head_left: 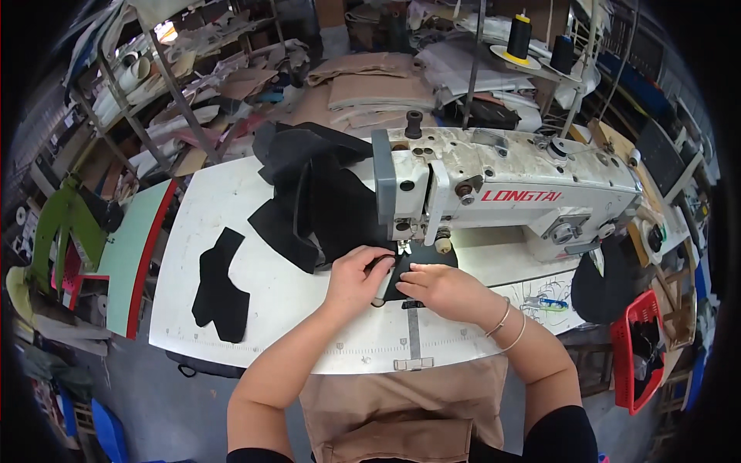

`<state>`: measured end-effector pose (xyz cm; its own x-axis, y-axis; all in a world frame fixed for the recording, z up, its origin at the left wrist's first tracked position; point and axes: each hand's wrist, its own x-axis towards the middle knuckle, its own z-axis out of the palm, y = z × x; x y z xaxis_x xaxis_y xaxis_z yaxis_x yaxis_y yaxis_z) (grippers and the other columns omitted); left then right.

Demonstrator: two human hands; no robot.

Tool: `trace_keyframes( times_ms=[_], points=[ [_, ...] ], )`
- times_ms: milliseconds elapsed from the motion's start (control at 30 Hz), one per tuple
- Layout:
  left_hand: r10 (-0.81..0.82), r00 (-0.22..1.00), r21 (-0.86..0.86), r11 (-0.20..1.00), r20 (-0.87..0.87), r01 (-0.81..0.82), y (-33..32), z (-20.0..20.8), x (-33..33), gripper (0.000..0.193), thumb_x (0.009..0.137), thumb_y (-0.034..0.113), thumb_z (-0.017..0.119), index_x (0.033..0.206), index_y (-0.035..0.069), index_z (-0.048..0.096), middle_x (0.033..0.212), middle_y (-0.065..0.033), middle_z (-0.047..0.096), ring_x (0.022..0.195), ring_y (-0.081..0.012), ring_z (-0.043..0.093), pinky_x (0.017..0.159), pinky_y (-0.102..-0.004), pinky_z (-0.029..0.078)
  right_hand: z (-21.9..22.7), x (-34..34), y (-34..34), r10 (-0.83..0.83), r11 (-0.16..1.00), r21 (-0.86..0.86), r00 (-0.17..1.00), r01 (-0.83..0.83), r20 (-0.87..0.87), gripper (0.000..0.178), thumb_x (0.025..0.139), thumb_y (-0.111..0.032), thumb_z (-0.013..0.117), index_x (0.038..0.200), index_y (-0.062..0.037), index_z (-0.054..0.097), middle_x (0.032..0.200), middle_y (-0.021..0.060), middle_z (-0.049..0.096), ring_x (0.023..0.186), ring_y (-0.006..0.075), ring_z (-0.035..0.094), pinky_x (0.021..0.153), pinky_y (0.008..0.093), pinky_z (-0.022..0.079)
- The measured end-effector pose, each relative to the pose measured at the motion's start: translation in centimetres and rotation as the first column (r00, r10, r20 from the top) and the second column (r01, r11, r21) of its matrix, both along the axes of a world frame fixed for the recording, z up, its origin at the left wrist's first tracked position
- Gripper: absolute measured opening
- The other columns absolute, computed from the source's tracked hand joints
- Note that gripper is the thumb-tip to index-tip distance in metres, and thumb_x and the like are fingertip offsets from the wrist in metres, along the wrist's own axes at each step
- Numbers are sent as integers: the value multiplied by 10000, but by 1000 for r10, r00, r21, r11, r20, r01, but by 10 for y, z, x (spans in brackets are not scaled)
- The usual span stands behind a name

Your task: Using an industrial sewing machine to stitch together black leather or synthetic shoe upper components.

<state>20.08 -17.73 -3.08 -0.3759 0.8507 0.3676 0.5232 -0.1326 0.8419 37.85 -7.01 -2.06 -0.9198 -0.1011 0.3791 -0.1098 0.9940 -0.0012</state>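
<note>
A white industrial sewing machine point(455, 171) stands on the white table, its needle and presser foot point(404, 247) over a black fabric piece point(432, 256). My left hand point(356, 282) is just left of the presser foot, thumb and fingers pinched on the fabric's edge. A narrow pale object with a small dark ring at its end point(378, 302) shows beside that thumb; its kind is unclear. My right hand point(441, 292) lies with fingers stretched out on the black fabric, right of the left hand. Large black fabric pieces point(332, 204) are heaped behind my left hand.
One cut black piece point(221, 285) lies on the table point(174, 309) at left. Blue-handled thread snips point(549, 304) rest at right among thread ends. A red basket point(634, 355) with dark pieces stands beyond the right edge. Black thread cones point(519, 38) are behind the machine.
</note>
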Motion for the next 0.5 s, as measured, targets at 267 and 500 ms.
trace_keyframes(
  times_ms=[267,500],
  points=[
    [-41,995,68,997,-91,47,3,-4,7,222,790,25,673,1010,50,683,937,-81,644,823,-190,636,724,-290,513,-16,-9,7,-297,869,-464,932,173,-209,249,768,-27,612,1016,-25,635,879,130,627,779,310,636,688,383,534],
    [16,958,105,994,-288,15,9,-16,-2,227,720,80,739,943,72,699,903,-80,636,850,-276,615,740,-331,502,-1,67,-62,-181,682,-730,978,51,-101,201,817,-91,692,998,-30,630,871,111,661,713,236,654,648,312,531]
  ],
)
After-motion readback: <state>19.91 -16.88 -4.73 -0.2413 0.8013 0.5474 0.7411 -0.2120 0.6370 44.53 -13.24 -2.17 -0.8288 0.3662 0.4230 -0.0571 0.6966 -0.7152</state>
